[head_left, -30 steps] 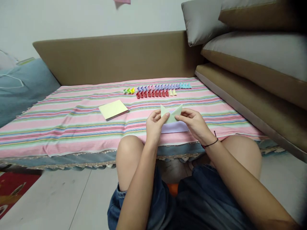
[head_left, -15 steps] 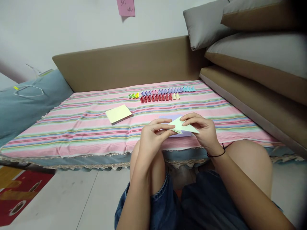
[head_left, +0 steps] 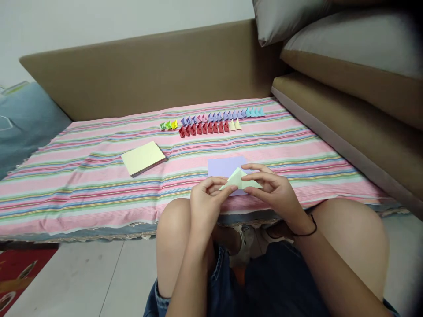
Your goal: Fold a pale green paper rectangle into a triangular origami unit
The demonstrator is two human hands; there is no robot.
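Between my hands is a pale green sheet of origami paper (head_left: 236,179), folded into a triangle with its peak upward. My left hand (head_left: 209,197) pinches its left corner between thumb and fingers. On the right side my right hand (head_left: 269,184) grips the paper, thumb in front and fingers behind and over it. Beneath lies a flat purple sheet (head_left: 222,165) on the striped cloth, partly covered by my hands. Farther back stand rows of small folded paper pieces: red ones (head_left: 204,128), purple ones (head_left: 214,117), light blue ones (head_left: 255,112), cream ones (head_left: 235,125), and green and yellow ones (head_left: 168,125).
A stack of pale yellow paper (head_left: 142,158) lies to the left on the striped cloth (head_left: 99,185). Behind rises a brown backrest (head_left: 148,70). Grey and brown cushions (head_left: 343,70) pile up at the right, and a blue cushion (head_left: 31,114) sits at the far left.
The green paper has been turned so its triangle now faces me with the peak up. Both hands have shifted their grip, and the view has tilted down.
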